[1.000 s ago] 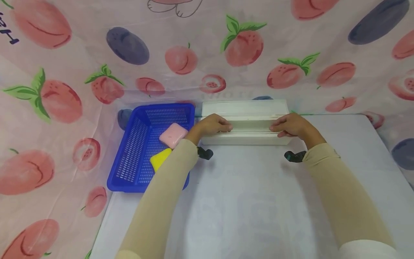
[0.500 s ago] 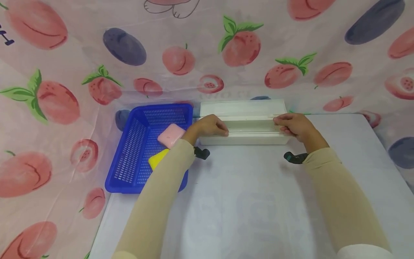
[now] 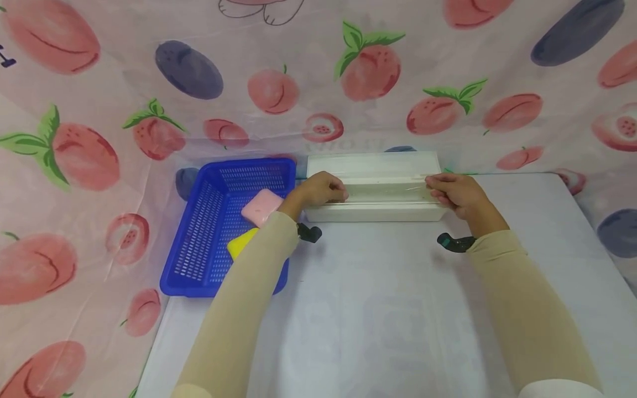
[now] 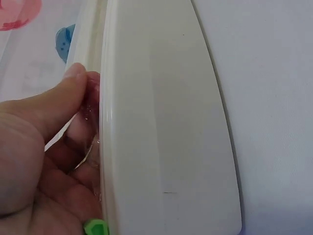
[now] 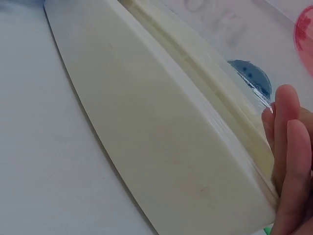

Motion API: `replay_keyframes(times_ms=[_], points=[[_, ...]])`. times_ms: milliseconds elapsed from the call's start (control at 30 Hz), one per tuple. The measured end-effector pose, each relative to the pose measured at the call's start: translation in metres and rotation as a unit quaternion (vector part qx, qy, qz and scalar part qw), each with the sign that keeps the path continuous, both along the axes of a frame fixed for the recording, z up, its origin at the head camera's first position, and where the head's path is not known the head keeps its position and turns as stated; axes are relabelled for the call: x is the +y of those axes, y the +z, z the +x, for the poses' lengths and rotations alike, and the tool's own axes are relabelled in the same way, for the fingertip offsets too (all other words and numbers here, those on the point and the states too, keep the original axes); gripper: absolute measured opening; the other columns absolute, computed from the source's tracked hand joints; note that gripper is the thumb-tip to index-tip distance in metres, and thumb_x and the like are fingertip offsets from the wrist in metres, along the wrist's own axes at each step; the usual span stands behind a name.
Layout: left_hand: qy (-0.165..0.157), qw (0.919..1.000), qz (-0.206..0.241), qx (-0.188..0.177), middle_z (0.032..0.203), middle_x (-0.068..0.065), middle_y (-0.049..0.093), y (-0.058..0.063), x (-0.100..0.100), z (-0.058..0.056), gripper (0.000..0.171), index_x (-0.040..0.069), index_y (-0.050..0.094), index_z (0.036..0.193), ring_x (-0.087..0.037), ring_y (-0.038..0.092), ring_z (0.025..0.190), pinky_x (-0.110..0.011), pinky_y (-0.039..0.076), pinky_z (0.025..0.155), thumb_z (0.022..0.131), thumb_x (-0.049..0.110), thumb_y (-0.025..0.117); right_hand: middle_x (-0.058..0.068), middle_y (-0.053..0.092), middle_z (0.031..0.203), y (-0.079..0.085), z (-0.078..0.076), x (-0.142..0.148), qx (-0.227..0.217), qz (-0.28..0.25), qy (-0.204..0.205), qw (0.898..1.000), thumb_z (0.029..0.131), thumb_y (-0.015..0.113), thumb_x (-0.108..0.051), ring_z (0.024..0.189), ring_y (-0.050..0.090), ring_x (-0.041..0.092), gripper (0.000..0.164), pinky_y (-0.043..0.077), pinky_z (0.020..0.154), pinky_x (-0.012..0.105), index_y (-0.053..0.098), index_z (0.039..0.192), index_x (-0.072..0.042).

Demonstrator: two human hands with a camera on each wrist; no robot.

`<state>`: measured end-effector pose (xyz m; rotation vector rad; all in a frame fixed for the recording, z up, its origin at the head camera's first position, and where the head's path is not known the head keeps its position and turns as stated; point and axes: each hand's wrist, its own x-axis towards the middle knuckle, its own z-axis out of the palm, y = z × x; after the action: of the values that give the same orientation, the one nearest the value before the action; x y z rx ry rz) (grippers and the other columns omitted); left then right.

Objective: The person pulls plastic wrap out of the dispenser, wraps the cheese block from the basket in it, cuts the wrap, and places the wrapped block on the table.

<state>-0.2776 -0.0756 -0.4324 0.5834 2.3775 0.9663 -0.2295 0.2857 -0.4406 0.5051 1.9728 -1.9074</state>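
A long white cling film dispenser (image 3: 373,214) stands at the back of the table with its lid (image 3: 373,165) raised. My left hand (image 3: 320,189) pinches clear cling film (image 4: 89,115) at the dispenser's left end, with the thumb against the index finger. At the other end, the fingers of my right hand (image 3: 459,194) grip the film's right side. In the right wrist view, shiny clear film (image 5: 252,90) runs to those fingertips. Beside the left hand, a small green piece (image 4: 96,226) sits at the dispenser's edge. The roll inside is hidden.
Left of the dispenser is a blue plastic basket (image 3: 167,284), partly behind my left sleeve. Inside it lie a pink rounded block (image 3: 261,205) and a yellow block (image 3: 241,242). A fruit-patterned sheet (image 3: 318,99) hangs right behind the dispenser. White cloth covers the table (image 3: 378,309).
The hands have spread apart along the dispenser: the right hand's fingertips have slid outward to its right end, and the left hand has shifted slightly left. The dispenser and basket have stayed put.
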Motion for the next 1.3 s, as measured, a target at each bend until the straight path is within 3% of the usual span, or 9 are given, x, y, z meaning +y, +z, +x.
replay_keyframes(times_ms=[200, 433, 533, 667, 833, 900, 1000, 1133, 1300], points=[[0.033, 0.9972, 0.042, -0.053, 0.105, -0.010, 0.074, 0.003, -0.004, 0.003, 0.023, 0.000, 0.074, 0.114, -0.013, 0.064, 0.092, -0.026, 0.054, 0.085, 0.099, 0.016, 0.067, -0.009, 0.077, 0.084, 0.002, 0.001, -0.002, 0.009, -0.027, 0.013, 1.000, 0.089, 0.079, -0.026, 0.073, 0.074, 0.002, 0.006, 0.057, 0.065, 0.015, 0.075, 0.093, -0.026], [0.009, 0.9997, 0.004, -0.022, 0.117, -0.009, 0.074, 0.008, -0.011, 0.002, 0.028, 0.005, 0.072, 0.124, -0.019, 0.066, 0.110, -0.030, 0.053, 0.098, 0.097, 0.005, 0.066, -0.014, 0.074, 0.088, 0.002, -0.001, 0.000, 0.033, 0.017, 0.075, 0.996, 0.091, 0.077, -0.015, 0.083, 0.074, 0.002, 0.012, 0.059, 0.076, 0.019, 0.078, 0.093, -0.027], [-0.011, 0.9995, -0.030, 0.007, 0.118, -0.009, 0.075, 0.013, -0.011, 0.003, 0.027, 0.006, 0.073, 0.122, -0.022, 0.067, 0.114, -0.033, 0.052, 0.101, 0.096, 0.007, 0.068, -0.013, 0.074, 0.086, 0.002, -0.001, 0.001, 0.038, 0.033, 0.084, 0.995, 0.091, 0.077, -0.014, 0.081, 0.074, 0.003, 0.012, 0.059, 0.076, 0.020, 0.078, 0.091, -0.026], [-0.043, 0.9917, -0.085, 0.086, 0.108, -0.006, 0.076, 0.016, -0.010, 0.006, 0.015, 0.007, 0.077, 0.106, -0.021, 0.067, 0.107, -0.033, 0.051, 0.100, 0.098, 0.012, 0.066, -0.012, 0.072, 0.086, 0.001, 0.002, 0.000, 0.056, 0.080, 0.084, 0.992, 0.090, 0.079, -0.023, 0.079, 0.071, 0.003, 0.006, 0.060, 0.075, 0.020, 0.075, 0.095, -0.023], [-0.039, 0.9846, -0.085, 0.147, 0.090, -0.005, 0.074, 0.015, -0.011, 0.008, 0.013, 0.007, 0.070, 0.098, -0.016, 0.061, 0.084, -0.030, 0.050, 0.082, 0.102, 0.011, 0.058, -0.015, 0.063, 0.095, 0.005, 0.009, -0.005, 0.100, 0.195, 0.078, 0.972, 0.089, 0.076, -0.047, 0.096, 0.055, 0.012, 0.036, 0.054, 0.075, 0.018, 0.072, 0.111, -0.017], [-0.034, 0.9851, -0.068, 0.154, 0.087, -0.005, 0.073, 0.016, -0.013, 0.008, 0.014, 0.006, 0.070, 0.100, -0.016, 0.061, 0.080, -0.030, 0.050, 0.079, 0.103, 0.012, 0.058, -0.017, 0.063, 0.096, 0.007, 0.011, -0.007, 0.117, 0.210, 0.066, 0.968, 0.089, 0.075, -0.049, 0.099, 0.053, 0.013, 0.042, 0.052, 0.074, 0.018, 0.073, 0.113, -0.015], [-0.040, 0.9856, -0.054, 0.155, 0.091, -0.009, 0.074, 0.019, -0.021, 0.008, 0.015, 0.002, 0.073, 0.107, -0.019, 0.065, 0.088, -0.031, 0.052, 0.088, 0.101, 0.009, 0.060, -0.019, 0.068, 0.091, 0.009, 0.014, -0.008, 0.141, 0.178, 0.042, 0.973, 0.090, 0.076, -0.043, 0.094, 0.063, 0.005, 0.033, 0.054, 0.073, 0.016, 0.075, 0.108, -0.016], [-0.053, 0.9878, -0.059, 0.134, 0.104, -0.011, 0.075, 0.024, -0.033, 0.008, 0.022, -0.001, 0.074, 0.115, -0.023, 0.067, 0.101, -0.036, 0.053, 0.097, 0.096, 0.002, 0.065, -0.013, 0.070, 0.088, 0.010, 0.017, -0.010, 0.168, 0.086, 0.005, 0.982, 0.091, 0.077, -0.026, 0.081, 0.073, 0.001, 0.013, 0.058, 0.074, 0.015, 0.077, 0.100, -0.017], [-0.035, 0.9870, -0.081, 0.135, 0.088, -0.007, 0.071, 0.027, -0.042, 0.007, 0.013, 0.002, 0.077, 0.099, -0.019, 0.060, 0.085, -0.032, 0.050, 0.082, 0.096, 0.010, 0.068, -0.006, 0.069, 0.090, 0.013, 0.019, -0.013, 0.175, 0.033, -0.024, 0.984, 0.089, 0.078, -0.022, 0.079, 0.074, 0.005, 0.018, 0.058, 0.076, 0.017, 0.077, 0.104, -0.013]])
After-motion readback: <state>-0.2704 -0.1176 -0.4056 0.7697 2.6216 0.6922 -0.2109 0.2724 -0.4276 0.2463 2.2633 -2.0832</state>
